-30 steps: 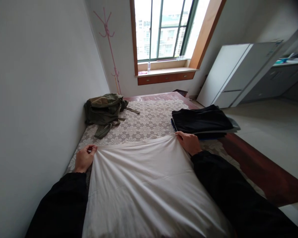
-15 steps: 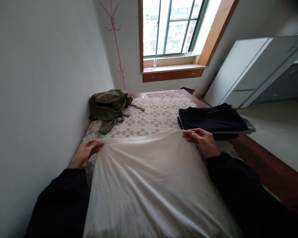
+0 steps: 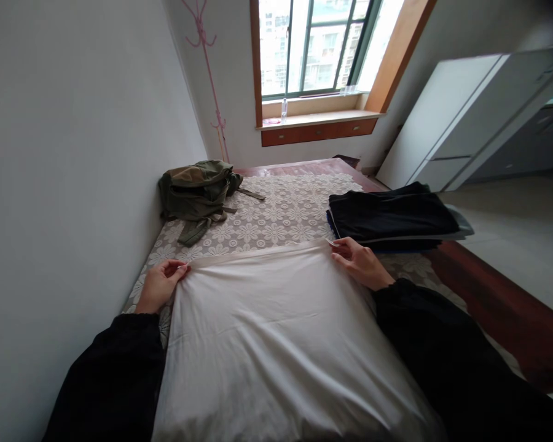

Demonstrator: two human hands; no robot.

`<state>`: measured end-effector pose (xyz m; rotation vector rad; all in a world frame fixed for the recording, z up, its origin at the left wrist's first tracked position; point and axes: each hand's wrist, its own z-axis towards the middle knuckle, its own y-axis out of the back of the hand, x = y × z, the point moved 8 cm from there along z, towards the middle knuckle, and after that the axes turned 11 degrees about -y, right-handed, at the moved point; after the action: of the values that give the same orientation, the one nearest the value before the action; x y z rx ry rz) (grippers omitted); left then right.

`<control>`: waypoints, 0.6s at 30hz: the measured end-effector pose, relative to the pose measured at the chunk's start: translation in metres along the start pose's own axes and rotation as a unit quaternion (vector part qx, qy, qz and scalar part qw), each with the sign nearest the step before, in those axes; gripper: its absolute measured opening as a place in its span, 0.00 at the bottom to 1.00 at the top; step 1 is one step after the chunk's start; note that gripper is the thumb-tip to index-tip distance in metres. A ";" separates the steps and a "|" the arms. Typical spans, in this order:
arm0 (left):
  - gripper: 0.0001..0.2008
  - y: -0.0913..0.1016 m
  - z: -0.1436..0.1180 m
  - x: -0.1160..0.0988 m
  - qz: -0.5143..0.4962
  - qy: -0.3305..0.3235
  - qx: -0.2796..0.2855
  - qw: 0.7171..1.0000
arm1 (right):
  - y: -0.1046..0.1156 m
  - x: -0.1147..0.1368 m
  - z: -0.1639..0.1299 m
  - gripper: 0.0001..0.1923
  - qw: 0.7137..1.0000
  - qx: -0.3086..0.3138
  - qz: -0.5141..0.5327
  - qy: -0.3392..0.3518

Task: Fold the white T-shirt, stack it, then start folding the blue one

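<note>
A plain white wall (image 3: 74, 123) runs along the left side of the lace floral tablecloth (image 3: 276, 215), which covers a dark red wooden table (image 3: 488, 307). A pink coat stand (image 3: 209, 80) stands in the corner beyond the cloth's far left end.

The left hand (image 3: 159, 285) sits at the near left part of the tablecloth, its fingers pinched on the far left corner of a white fabric sheet (image 3: 276, 344). The sheet lies spread flat over the near half of the tablecloth, its far edge stretched straight between the two hands and its near end running out of view at the bottom. Both forearms are in black sleeves (image 3: 115, 374).

Farther along the tablecloth, by the wall, lies a crumpled olive-green backpack (image 3: 196, 193), well apart from the sheet. Beyond the table's far end is a window (image 3: 313, 49) with a wooden sill (image 3: 317, 120), and a small clear bottle (image 3: 284, 110) stands on the sill.

The right hand (image 3: 362, 264) holds the sheet's far right corner, thumb and fingertips closed on the hem. Just beyond that hand, on the right edge of the tablecloth, rests a stack of folded dark clothes (image 3: 391, 218). To the right of the table a white refrigerator (image 3: 451, 116) stands on the pale floor.
</note>
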<state>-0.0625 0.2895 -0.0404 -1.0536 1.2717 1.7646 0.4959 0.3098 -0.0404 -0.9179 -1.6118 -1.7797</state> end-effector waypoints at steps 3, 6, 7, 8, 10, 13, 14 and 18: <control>0.22 0.000 -0.001 -0.005 0.045 -0.015 0.007 0.999 | -0.002 0.002 0.000 0.18 1.000 0.005 -0.012 0.016; 0.23 0.002 -0.001 -0.006 0.052 -0.016 0.012 0.998 | -0.004 0.005 -0.002 0.21 0.999 0.017 -0.015 0.031; 0.23 0.002 -0.001 -0.006 0.054 -0.015 0.012 0.998 | -0.005 0.006 -0.003 0.22 0.999 0.024 -0.013 0.035; 0.23 0.003 -0.001 -0.006 0.055 -0.014 0.012 0.998 | -0.006 0.006 -0.003 0.23 0.999 0.030 -0.012 0.039; 0.24 0.004 0.000 -0.007 0.058 -0.015 0.010 0.998 | -0.008 0.007 -0.004 0.25 0.998 0.042 -0.013 0.045; 0.24 0.005 -0.001 -0.008 0.059 -0.014 0.007 0.998 | -0.008 0.007 -0.006 0.27 0.997 0.048 -0.029 0.055; 0.24 0.005 -0.001 -0.008 0.060 -0.014 0.006 0.998 | -0.008 0.008 -0.006 0.27 0.996 0.047 -0.034 0.061; 0.23 0.005 -0.003 -0.013 0.067 -0.026 0.000 0.997 | -0.007 0.010 -0.007 0.28 0.995 0.043 -0.047 0.082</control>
<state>-0.0605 0.2842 -0.0274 -0.9345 1.3372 1.8804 0.4834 0.3045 -0.0376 -0.6484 -1.6347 -1.7835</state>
